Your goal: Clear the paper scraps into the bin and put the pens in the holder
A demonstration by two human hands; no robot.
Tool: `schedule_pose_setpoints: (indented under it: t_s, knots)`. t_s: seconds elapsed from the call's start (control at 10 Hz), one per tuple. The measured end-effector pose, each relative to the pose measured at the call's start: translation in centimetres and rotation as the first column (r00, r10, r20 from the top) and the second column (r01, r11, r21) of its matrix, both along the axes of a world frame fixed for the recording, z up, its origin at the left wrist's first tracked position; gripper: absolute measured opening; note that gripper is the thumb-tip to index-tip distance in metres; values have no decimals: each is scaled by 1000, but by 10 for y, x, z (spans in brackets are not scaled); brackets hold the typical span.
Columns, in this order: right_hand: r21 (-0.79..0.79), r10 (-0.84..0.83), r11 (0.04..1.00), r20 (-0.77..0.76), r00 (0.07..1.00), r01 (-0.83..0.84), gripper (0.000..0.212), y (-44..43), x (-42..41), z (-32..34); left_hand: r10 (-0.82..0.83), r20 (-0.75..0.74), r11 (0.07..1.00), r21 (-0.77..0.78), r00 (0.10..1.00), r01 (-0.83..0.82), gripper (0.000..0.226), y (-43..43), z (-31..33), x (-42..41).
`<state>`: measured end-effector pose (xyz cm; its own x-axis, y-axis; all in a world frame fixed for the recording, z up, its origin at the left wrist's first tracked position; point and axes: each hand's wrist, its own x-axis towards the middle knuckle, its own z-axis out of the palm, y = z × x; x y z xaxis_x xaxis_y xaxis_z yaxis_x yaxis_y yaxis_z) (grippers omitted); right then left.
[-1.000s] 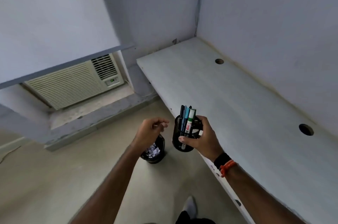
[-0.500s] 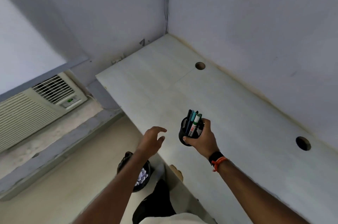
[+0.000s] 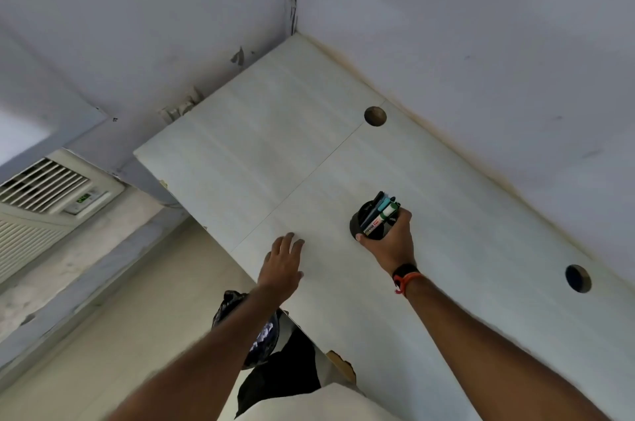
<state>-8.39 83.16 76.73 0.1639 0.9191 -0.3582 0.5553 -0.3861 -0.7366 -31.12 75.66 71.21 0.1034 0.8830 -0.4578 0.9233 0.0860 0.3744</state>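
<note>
My right hand (image 3: 390, 241) grips a black mesh pen holder (image 3: 360, 222) over the white desk (image 3: 343, 162); whether it touches the surface I cannot tell. Several pens and markers (image 3: 379, 212) stand in the holder, one with a green cap. My left hand (image 3: 283, 262) hovers open, palm down, over the desk's front edge, left of the holder, holding nothing. On the floor below the desk edge stands a small black bin (image 3: 256, 334) with white paper scraps (image 3: 263, 336) inside, partly hidden by my left forearm.
The desk runs along the right wall into the corner and has two round cable holes (image 3: 375, 116) (image 3: 578, 278). An air-conditioning unit (image 3: 41, 200) sits low at the left on a ledge. My dark trouser leg (image 3: 285, 369) shows below the desk edge.
My right hand has carried the holder from over the floor, beside the bin, onto the desk. My left hand rose from the bin to the desk edge. The view swung right.
</note>
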Motion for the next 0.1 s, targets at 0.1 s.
schedule_pose_setpoints:
  t_s: [0.1]
  knots:
    - [-12, -5, 1000, -21, 1000, 4, 86, -1, 1, -3, 25, 0, 1000, 13, 1000, -25, 70, 2, -2, 3]
